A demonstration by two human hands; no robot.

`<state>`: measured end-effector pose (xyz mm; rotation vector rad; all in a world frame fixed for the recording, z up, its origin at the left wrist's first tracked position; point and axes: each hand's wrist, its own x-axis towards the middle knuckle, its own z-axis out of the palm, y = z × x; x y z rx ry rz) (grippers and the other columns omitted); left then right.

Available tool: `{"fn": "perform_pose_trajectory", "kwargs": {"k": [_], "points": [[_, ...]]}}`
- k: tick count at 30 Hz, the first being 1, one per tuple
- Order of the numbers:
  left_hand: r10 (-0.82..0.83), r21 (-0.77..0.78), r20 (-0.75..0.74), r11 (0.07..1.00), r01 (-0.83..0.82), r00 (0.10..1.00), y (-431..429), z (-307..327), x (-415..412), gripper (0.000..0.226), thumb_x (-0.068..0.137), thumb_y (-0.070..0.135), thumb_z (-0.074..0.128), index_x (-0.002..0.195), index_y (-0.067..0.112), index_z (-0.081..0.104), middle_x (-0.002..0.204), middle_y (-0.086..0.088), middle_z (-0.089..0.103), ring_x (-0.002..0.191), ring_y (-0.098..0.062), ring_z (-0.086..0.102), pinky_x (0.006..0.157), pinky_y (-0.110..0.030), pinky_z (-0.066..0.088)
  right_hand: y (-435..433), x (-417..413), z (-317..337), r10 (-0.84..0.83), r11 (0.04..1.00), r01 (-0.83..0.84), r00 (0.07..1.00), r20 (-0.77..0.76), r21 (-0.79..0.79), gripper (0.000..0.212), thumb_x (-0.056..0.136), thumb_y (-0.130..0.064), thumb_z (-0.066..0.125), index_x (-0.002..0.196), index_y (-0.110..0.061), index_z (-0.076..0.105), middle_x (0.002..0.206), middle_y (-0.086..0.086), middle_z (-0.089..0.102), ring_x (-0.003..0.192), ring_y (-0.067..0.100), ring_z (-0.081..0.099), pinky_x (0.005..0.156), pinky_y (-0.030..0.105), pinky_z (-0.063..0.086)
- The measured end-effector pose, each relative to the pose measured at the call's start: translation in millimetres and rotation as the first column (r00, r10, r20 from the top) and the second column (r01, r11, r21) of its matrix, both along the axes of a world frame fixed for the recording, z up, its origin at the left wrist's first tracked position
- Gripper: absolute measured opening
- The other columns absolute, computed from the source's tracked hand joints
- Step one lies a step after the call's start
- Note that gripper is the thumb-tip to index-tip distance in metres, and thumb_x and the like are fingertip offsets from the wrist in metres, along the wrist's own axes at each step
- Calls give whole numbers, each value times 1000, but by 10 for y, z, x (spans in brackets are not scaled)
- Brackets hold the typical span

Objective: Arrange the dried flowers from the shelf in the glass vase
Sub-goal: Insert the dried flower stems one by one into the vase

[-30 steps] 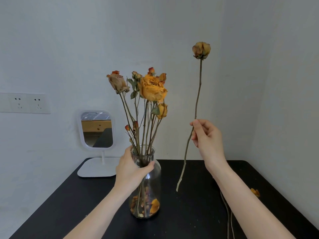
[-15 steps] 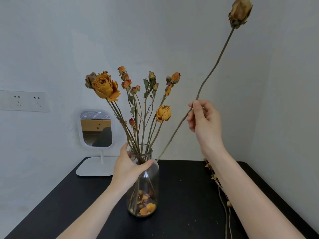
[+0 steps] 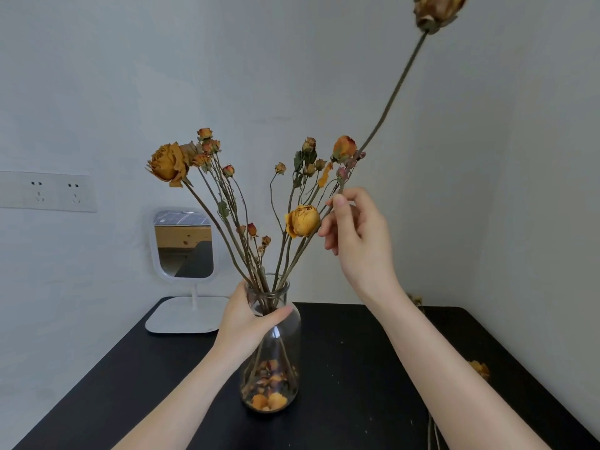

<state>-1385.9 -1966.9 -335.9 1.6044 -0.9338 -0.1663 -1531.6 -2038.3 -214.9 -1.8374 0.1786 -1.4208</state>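
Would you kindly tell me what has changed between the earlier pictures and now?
The right hand tilted the long-stemmed rose from upright beside the glass vase to a rightward lean, bringing its lower end left to the vase mouth, which it now seems to enter. Its fingers still pinch the stem. The left hand still grips the vase neck; mirror and table unchanged.
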Motion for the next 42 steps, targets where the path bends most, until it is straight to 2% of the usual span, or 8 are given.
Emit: {"fn": "perform_pose_trajectory", "kwargs": {"k": [4, 8, 11, 17, 25, 28, 34, 42], "points": [[-15, -22, -17, 1000, 14, 1000, 5, -18, -7, 49, 65, 35, 81, 101, 40, 47, 102, 19, 58, 96, 4, 52, 71, -9, 35, 93, 78, -115, -69, 985, 45, 988, -141, -169, 13, 97, -18, 45, 90, -17, 56, 63, -8, 57, 54, 1, 53, 52, 11, 43], [-20, -51, -14, 999, 19, 1000, 3, -39, -21, 53, 66, 35, 80, 110, 36, 50, 109, 15, 60, 104, -1, 55, 85, -20, 43, 152, 139, -215, -225, 933, 146, 950, -218, -328, 18, 95, -23, 51, 99, -11, 63, 67, -4, 61, 56, 3, 57, 57, 16, 49], [-31, -59, 3, 998, 31, 1000, 16, -46, -24, 50, 68, 34, 79, 110, 34, 52, 109, 13, 62, 105, -3, 57, 92, -29, 46, 195, 194, -226, -323, 893, 208, 914, -245, -400, 20, 94, -26, 52, 101, -13, 66, 65, -4, 61, 59, 10, 61, 60, 26, 53], [-48, -85, 16, 995, 49, 999, 19, -56, -19, 48, 67, 36, 77, 109, 32, 55, 105, 13, 65, 101, -1, 59, 90, -29, 48, 275, 343, -229, -466, 821, 295, 840, -278, -488, 22, 94, -29, 52, 97, -16, 69, 64, -4, 59, 54, 10, 55, 52, 21, 46], [-45, -92, 32, 995, 47, 999, 8, -104, 16, 40, 70, 22, 78, 102, 30, 57, 98, 10, 66, 94, 1, 61, 74, -15, 46, 228, 452, -438, -502, 848, 268, 681, -533, -457, 22, 93, -29, 51, 88, -14, 65, 81, 1, 66, 67, 13, 60, 58, 24, 48], [-49, -98, 25, 994, 51, 999, 7, -101, 17, 40, 71, 19, 78, 102, 29, 56, 98, 9, 66, 95, -4, 61, 80, -22, 49, 237, 470, -464, -494, 860, 306, 701, -514, -409, 19, 92, -33, 52, 89, -16, 60, 76, -2, 62, 60, 10, 54, 49, 18, 38], [-24, -81, 25, 996, 26, 999, 11, -99, 7, 36, 70, 23, 78, 93, 35, 52, 93, 9, 63, 91, -4, 58, 76, -21, 45, 269, 561, -432, -468, 871, 340, 793, -390, -354, 27, 95, -34, 48, 97, -14, 66, 75, 2, 68, 65, 15, 66, 61, 29, 55], [-16, -64, 23, 998, 17, 1000, 10, -100, 12, 35, 70, 23, 77, 92, 31, 52, 94, 7, 62, 90, -8, 58, 73, -20, 44, 242, 536, -533, -451, 881, 327, 798, -400, -342, 27, 93, -37, 51, 91, -16, 69, 68, -4, 62, 57, 8, 59, 54, 15, 45]]}}
